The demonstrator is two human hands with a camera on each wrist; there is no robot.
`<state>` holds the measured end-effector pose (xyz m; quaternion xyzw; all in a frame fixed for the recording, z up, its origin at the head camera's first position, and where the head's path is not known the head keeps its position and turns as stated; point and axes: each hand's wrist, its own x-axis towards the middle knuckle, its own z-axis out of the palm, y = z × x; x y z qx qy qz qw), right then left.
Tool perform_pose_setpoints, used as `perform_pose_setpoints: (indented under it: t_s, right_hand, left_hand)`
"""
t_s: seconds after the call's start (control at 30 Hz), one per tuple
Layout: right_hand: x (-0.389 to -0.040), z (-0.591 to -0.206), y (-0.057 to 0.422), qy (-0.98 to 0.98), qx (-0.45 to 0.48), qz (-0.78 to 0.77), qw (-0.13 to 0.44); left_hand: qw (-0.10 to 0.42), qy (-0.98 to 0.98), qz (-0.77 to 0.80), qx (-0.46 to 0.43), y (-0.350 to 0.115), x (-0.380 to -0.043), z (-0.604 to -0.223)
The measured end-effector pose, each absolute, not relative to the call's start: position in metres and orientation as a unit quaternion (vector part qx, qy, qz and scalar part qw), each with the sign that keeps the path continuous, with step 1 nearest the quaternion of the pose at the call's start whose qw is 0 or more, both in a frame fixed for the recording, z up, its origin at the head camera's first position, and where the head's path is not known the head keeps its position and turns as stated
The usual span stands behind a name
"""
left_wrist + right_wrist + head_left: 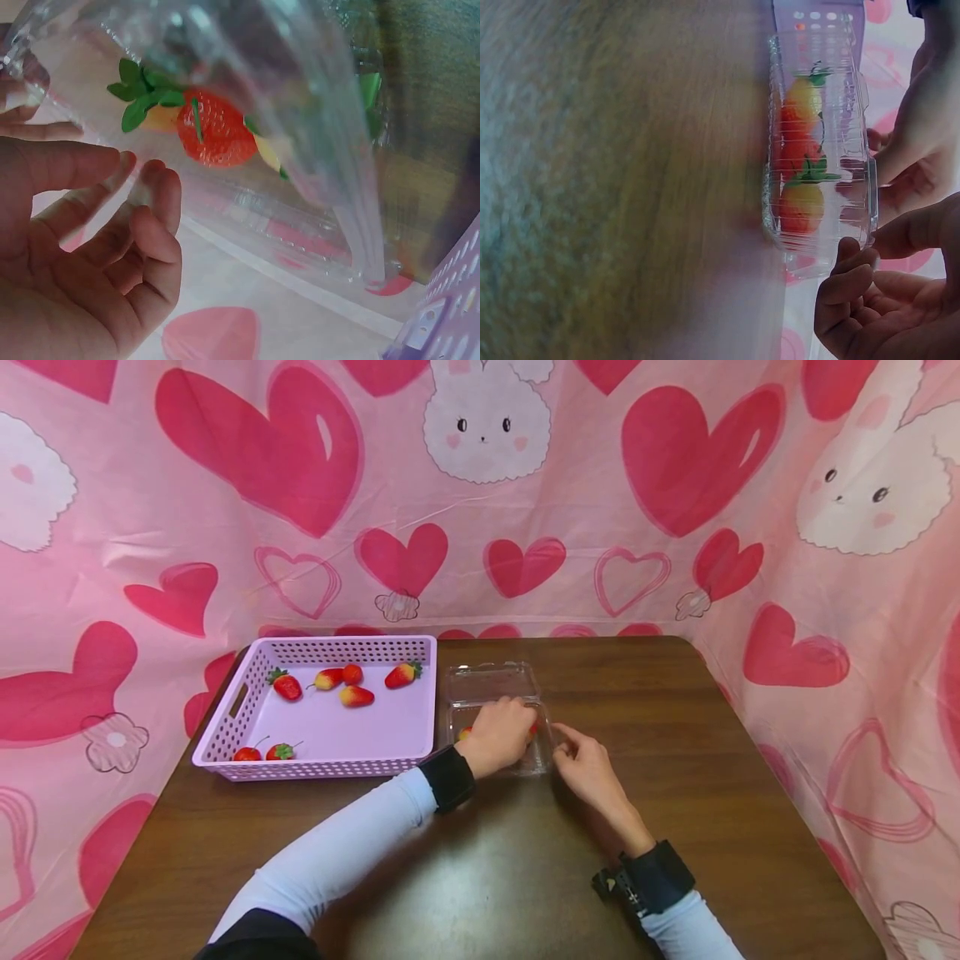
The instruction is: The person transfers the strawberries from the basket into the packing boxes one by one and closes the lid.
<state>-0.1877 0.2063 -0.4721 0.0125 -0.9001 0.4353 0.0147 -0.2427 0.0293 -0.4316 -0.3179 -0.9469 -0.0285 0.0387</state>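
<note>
A clear plastic clamshell box (536, 762) sits on the table with its lid (491, 685) folded back. Inside it lie a few toy-like strawberries, among them a red one (217, 135) and a yellow-red one (801, 206) with green leaves. My left hand (504, 735) is over the box, its fingers loosely bent with nothing between them in the left wrist view. At the box's right side, my right hand (592, 768) pinches the rim near a corner between thumb and finger, as the right wrist view shows. From the head, the left hand hides part of the contents.
Left of the box stands a lilac perforated basket (337, 767) holding several strawberries (287, 685), spread about its floor. Both stand on a brown wooden table (465, 877). A pink curtain (585, 493) with hearts and rabbits hangs behind and along the sides.
</note>
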Motion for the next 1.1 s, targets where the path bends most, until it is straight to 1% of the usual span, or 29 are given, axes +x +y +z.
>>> perform_pose_setpoints:
  t_s: [0.07, 0.3, 0.7, 0.8, 1.1]
  right_hand:
    - [-0.188, -0.472, 0.206, -0.899, 0.012, 0.437, 0.014]
    - [-0.187, -0.472, 0.206, -0.897, 0.017, 0.44, 0.014]
    - [-0.189, -0.471, 0.207, -0.896, 0.013, 0.443, 0.008]
    - [-0.189, -0.471, 0.207, -0.897, 0.016, 0.441, 0.011]
    - [-0.188, -0.473, 0.206, -0.897, 0.014, 0.442, 0.005]
  left_hand:
    - [0.036, -0.948, -0.038, -0.314, 0.027, -0.244, -0.429]
    - [0.0, -0.954, -0.09, -0.287, 0.016, -0.255, -0.42]
    - [-0.03, -0.955, -0.132, -0.265, -0.005, -0.27, -0.402]
    - [-0.027, -0.954, -0.128, -0.27, -0.008, -0.272, -0.399]
    - [0.015, -0.96, -0.133, -0.245, -0.026, -0.279, -0.391]
